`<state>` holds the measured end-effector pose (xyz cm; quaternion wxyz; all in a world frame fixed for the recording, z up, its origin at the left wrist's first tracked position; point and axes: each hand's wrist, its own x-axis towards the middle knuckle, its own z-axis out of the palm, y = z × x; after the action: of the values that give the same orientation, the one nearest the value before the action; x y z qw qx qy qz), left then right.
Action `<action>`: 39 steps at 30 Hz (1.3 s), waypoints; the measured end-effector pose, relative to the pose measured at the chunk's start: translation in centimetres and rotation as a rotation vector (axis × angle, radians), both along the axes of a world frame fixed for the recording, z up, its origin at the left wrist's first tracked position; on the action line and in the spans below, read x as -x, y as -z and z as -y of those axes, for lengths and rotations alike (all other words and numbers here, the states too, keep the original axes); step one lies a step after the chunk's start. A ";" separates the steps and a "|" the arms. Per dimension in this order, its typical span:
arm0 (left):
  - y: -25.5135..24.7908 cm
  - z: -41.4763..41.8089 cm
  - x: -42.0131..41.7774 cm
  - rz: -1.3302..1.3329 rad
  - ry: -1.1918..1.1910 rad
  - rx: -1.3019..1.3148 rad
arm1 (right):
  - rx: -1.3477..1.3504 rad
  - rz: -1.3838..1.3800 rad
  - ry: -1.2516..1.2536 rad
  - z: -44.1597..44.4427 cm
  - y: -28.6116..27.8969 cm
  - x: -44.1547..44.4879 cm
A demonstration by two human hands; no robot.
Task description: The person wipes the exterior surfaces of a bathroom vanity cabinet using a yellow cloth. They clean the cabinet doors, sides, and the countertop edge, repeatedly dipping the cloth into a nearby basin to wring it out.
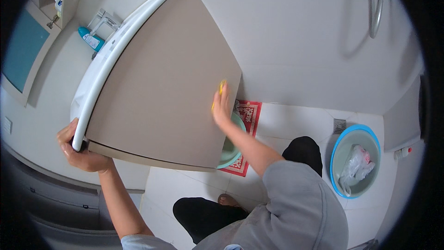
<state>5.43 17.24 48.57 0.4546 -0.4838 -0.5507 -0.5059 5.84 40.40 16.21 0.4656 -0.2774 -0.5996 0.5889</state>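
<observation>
A beige vanity cabinet front (156, 76) faces me beneath a white washbasin rim (114, 55). My left hand (81, 149) grips the basin's near left corner, fingers over the top and thumb below, with something dark partly hidden at the palm. Against the lower right part of the cabinet front lies my right hand (222, 107), pressing a yellow cloth or sponge (222, 86) flat to the panel. Most of that yellow piece is hidden under my fingers, and it looks slightly blurred.
A pale green basin (231, 159) stands partly under the cabinet on a red patterned mat (252, 119). To the right, a blue-rimmed tub (334, 177) holds a plastic bag (355, 166), near a floor drain (339, 126). A teal bottle (92, 40) stands by the faucet (104, 22).
</observation>
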 end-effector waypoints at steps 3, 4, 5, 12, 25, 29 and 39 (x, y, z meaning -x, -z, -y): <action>0.1 0.0 0.2 -0.057 -0.139 0.027 | -0.076 -0.030 -0.115 9.6 1.6 -4.9; 0.0 -0.3 0.1 -0.036 -0.118 0.015 | -0.143 -0.008 -0.126 12.9 2.9 -6.2; 0.0 -0.5 0.0 -0.015 -0.100 0.002 | -0.211 0.014 -0.139 15.6 4.1 -7.1; -0.1 -0.4 0.6 -0.021 -0.071 0.054 | -0.122 -0.044 -0.155 15.6 2.6 -8.0; -0.8 1.5 1.3 -0.412 -0.223 0.157 | 0.255 0.118 -0.004 -11.7 5.3 3.1; -0.7 2.2 1.7 -0.470 -0.326 0.241 | 0.232 0.065 -0.016 -8.5 6.2 2.8; -0.5 1.2 1.5 -0.167 -0.273 0.106 | 0.022 0.039 -0.211 19.7 7.7 -8.9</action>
<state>3.88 16.01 49.11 0.5373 -0.4679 -0.5976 -0.3678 14.74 20.68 8.51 0.3860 -0.2293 -0.6279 0.6357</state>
